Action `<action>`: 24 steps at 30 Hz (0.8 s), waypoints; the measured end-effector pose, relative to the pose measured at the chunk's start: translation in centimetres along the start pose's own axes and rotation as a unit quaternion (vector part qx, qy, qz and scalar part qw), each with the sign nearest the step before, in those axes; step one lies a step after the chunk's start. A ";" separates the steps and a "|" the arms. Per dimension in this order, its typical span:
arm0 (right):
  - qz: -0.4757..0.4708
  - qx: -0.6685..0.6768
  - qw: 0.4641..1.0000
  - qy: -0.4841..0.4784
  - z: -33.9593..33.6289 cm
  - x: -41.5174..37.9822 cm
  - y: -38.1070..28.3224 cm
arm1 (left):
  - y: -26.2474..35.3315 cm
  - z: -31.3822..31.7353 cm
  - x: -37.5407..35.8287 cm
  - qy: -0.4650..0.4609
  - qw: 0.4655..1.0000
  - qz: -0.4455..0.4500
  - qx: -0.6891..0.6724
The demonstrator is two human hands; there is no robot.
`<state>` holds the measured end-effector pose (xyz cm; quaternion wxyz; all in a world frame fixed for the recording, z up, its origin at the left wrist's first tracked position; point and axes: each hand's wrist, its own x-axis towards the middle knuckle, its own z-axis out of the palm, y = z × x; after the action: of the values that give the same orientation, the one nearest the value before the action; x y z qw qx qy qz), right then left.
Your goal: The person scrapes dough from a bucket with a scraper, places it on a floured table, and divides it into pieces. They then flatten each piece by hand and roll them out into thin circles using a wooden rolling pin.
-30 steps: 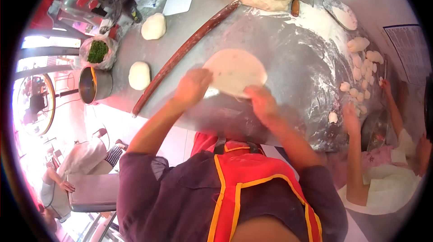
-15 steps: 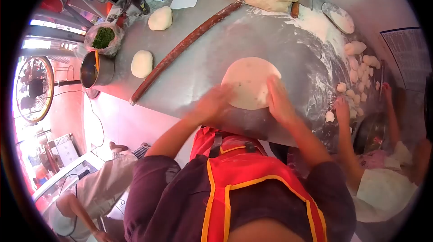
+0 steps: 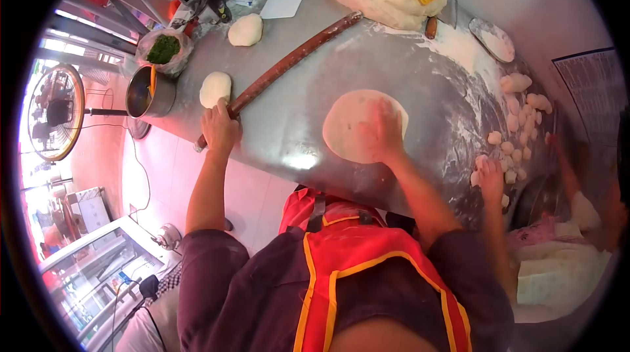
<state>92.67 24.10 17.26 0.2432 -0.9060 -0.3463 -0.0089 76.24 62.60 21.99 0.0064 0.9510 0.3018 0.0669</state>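
My left hand [image 3: 220, 130] is closed around the near end of a long wooden rolling pin [image 3: 282, 63], which lies slantwise across the metal table. Just beyond that hand sits a round ball of dough [image 3: 215, 88]; a second dough ball [image 3: 245, 30] lies farther back. A flat, round sheet of dough [image 3: 344, 125] is spread in front of me. Over its right part rests my right hand [image 3: 387, 130], slightly blurred, fingers stretched out on the dough and gripping nothing.
A large dough mass [image 3: 367, 4] lies at the back, near a scraper [image 3: 431, 28] and loose flour [image 3: 466, 50]. At left stand a metal pot [image 3: 164, 99] and a bag of chopped greens [image 3: 164, 50]. A co-worker's hand [image 3: 490, 178] touches small dough pieces [image 3: 515, 122] on the right.
My left hand has left the dough sheet, moved left and taken hold of the rolling pin. My right hand has shifted inward from the sheet's right edge onto it.
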 end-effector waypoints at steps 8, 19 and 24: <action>-0.041 0.063 0.996 0.052 -5.0 -1.6 0.0 | 1.6 -2.6 -12.4 -0.058 0.986 0.033 -0.154; -0.074 -0.101 0.991 -0.035 -1.2 3.4 -1.8 | 3.2 -2.3 -13.8 -0.099 0.962 0.111 -0.228; -0.088 -0.098 0.989 0.067 2.6 18.6 -3.2 | -0.5 -2.7 -6.6 -0.113 0.969 0.069 -0.211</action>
<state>104.42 38.91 19.80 0.1740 -0.8889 -0.4049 -0.1251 70.23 59.11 23.84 0.2359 0.9482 0.2115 0.0215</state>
